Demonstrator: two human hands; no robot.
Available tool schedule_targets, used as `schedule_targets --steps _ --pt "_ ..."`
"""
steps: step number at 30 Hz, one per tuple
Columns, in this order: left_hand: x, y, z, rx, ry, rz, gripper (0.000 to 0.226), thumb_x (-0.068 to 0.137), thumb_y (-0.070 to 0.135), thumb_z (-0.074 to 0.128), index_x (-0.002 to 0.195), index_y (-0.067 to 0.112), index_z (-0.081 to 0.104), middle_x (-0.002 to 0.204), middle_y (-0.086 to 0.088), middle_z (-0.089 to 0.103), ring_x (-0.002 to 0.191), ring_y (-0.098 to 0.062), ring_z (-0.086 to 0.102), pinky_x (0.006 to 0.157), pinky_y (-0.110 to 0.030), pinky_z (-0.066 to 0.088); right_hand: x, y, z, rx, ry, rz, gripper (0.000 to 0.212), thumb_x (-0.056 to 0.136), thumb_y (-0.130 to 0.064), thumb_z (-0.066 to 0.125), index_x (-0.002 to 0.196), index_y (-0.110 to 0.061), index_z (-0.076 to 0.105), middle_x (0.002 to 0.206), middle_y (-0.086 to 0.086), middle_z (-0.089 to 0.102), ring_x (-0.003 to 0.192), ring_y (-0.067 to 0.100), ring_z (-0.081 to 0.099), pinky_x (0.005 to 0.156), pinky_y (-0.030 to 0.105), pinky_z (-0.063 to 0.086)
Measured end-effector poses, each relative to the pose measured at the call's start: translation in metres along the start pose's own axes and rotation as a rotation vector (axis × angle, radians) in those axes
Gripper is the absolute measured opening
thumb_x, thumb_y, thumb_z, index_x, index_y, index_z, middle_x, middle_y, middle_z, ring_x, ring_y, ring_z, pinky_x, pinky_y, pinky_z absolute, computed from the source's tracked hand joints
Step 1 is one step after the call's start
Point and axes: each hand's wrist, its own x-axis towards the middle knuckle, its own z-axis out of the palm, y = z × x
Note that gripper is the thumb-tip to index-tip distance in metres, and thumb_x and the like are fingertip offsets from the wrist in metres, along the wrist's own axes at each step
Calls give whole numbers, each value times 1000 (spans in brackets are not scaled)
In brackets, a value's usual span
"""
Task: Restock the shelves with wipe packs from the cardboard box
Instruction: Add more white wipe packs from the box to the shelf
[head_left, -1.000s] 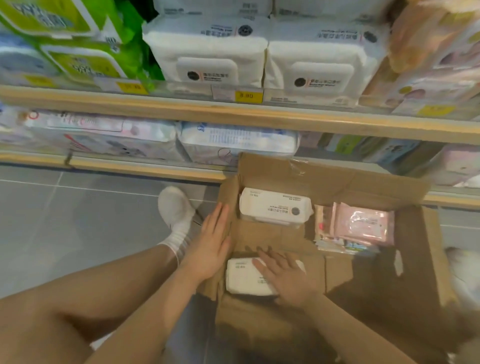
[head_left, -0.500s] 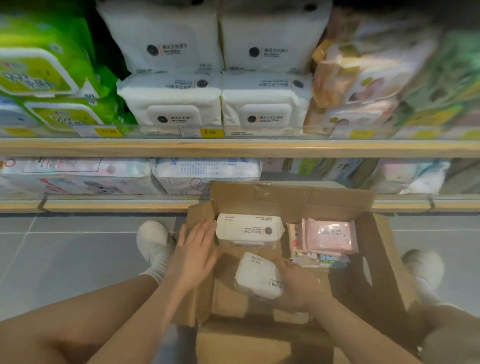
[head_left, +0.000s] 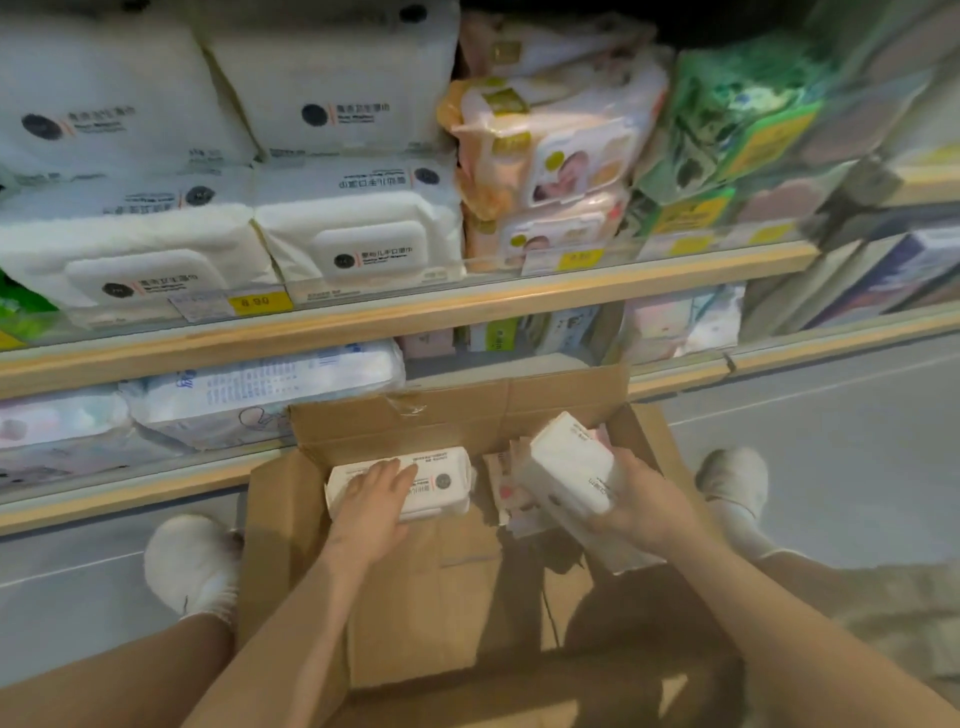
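Best way, I think: lift each pack straight up, keep it flat, slide it onto shelf (head_left: 415, 312) beside same white packs (head_left: 358, 244).

Right hand (head_left: 631, 499) gripped white wipe pack (head_left: 569, 470), tilted, above cardboard box (head_left: 291, 525), near pink packs (head_left: 506, 493).

Left hand (head_left: 376, 501) lay on second wipe pack (head_left: 441, 480) inside box. Fingers fairly straight on top. Grip not sure.
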Motion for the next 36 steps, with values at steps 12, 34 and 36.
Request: schedule_targets --steps 12,34,36 --pt "27 3 27 139 152 -22 96 22 30 89 111 11 58 90 -13 52 81 -30 44 74 -43 33 17 6 6 78 -74 19 81 68 -43 77 130 -21 30 107 -8 52 87 11 47 52 16 29" --pt "-96 18 -176 48 246 6 90 68 59 64 142 30 21 137 3 40 124 -20 36 99 -41 31 -76 -63 -108 -81 92 -225 85 64 -41 79 132 -23 32 111 -2 56 87 17 48 67 31 41" --pt "-118 10 -198 73 318 -3 88 67 57 64 141 32 23 135 5 41 124 -19 36 96 -38 30 -87 -83 -125 -124 126 -284 82 63 -43 78 129 -23 33 110 -4 54 87 17 49 67 32 43"
